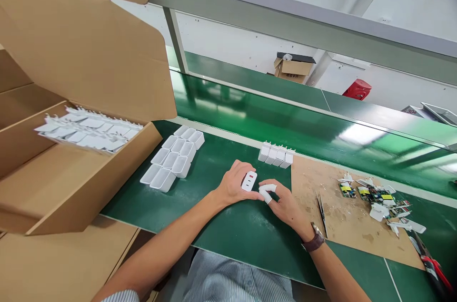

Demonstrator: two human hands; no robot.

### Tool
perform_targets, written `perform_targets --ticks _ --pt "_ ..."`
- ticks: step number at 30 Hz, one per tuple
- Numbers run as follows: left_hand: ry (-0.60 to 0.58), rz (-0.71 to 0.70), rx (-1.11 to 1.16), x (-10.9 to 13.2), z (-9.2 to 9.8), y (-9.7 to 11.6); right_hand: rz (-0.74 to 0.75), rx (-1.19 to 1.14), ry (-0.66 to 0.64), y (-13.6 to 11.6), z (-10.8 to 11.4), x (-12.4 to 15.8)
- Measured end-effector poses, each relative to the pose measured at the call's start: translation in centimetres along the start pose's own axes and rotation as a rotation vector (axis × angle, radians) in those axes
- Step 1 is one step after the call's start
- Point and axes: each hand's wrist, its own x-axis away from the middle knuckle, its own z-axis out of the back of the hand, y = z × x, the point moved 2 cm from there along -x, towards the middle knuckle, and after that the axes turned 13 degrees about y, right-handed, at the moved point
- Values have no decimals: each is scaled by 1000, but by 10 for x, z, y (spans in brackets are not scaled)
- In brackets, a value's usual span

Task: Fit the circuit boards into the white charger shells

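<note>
Left of the flat brown sheet (350,221), we hold a small, white, slotted plastic block (249,181) in our left hand (236,183), while our right hand (284,205), nearer the sheet, has a narrow grip, whether on anything we cannot tell.

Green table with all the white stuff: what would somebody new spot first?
Probably the big open cardboard box on the left, with rows of white plastic pieces inside. Then, in the middle, the white USB charger with a red port in the left hand. To the right, circuit boards lie on a brown sheet.
</note>
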Motion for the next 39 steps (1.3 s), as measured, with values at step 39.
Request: perform_targets --ticks 39 --pt "-191 -2 118 14 -14 3 126 -153 296 12 -16 19"
